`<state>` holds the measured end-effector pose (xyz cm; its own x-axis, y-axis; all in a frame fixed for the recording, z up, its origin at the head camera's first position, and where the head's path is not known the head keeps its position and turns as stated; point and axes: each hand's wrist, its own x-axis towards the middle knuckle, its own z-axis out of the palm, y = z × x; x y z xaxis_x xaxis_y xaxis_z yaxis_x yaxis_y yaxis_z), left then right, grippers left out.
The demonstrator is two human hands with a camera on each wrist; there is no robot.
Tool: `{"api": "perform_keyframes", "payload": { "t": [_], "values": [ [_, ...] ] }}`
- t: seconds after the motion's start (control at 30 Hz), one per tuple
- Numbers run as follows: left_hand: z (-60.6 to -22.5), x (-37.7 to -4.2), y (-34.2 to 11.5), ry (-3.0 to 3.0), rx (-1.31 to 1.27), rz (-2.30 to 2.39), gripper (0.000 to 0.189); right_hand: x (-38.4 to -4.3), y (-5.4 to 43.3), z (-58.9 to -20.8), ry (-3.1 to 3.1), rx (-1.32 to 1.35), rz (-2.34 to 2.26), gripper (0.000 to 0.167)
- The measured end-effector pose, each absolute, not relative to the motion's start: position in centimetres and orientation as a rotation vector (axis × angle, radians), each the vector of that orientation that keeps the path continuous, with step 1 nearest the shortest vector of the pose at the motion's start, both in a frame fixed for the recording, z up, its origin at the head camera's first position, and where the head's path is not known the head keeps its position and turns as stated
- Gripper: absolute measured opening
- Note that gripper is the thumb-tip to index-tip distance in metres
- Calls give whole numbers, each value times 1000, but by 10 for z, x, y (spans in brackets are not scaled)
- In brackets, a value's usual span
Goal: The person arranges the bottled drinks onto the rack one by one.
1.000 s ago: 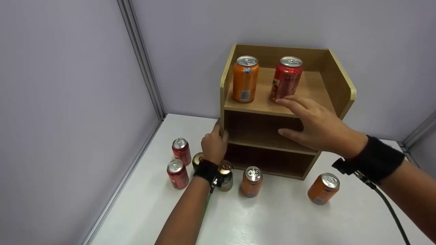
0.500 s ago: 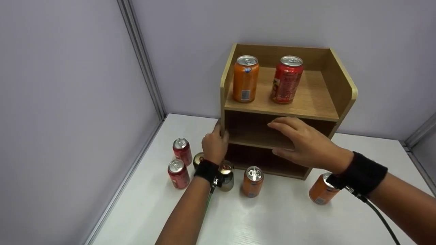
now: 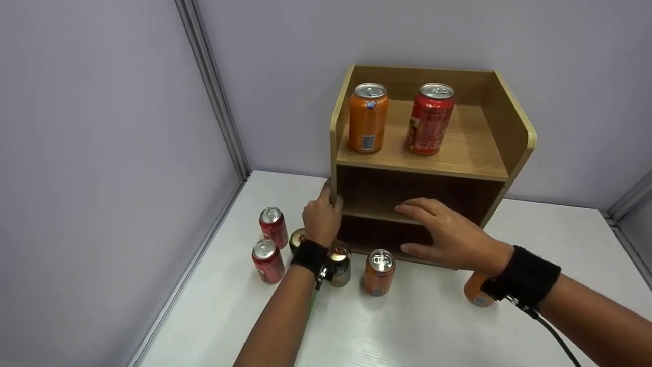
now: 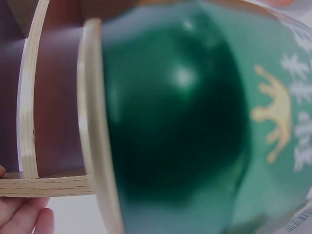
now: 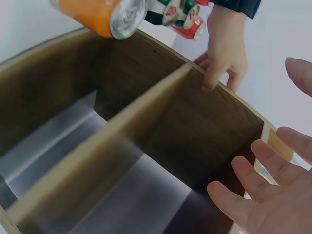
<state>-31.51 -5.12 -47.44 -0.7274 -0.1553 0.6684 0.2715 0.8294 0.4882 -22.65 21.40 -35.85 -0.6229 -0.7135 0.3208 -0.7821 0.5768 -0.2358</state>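
My left hand grips the left side panel of a small wooden shelf, thumb inside and fingers outside. My right hand is in front of the shelf's lower openings, fingers spread and holding nothing. On the top board stand an orange can and a red can, both upright. A green can fills much of the left wrist view. Beside my left wrist in the head view are two green cans, one of them partly hidden. Both lower compartments look dark inside.
Two red cans stand on the white table at left. One orange can is before the shelf; another is partly behind my right wrist. Pale walls rise behind and at left. A cable trails from my right wristband.
My right hand has come away from the red can on the top board and moved down in front of the lower compartments. My left hand keeps its grip on the side panel.
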Motion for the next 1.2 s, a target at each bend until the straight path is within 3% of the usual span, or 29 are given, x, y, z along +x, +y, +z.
{"api": "perform_keyframes", "payload": {
  "t": [1.2],
  "values": [
    [-481, -312, -51, -2256, -69, -795, 12, -227, 202, -434, -2798, 998, 803, 69]
  ]
}}
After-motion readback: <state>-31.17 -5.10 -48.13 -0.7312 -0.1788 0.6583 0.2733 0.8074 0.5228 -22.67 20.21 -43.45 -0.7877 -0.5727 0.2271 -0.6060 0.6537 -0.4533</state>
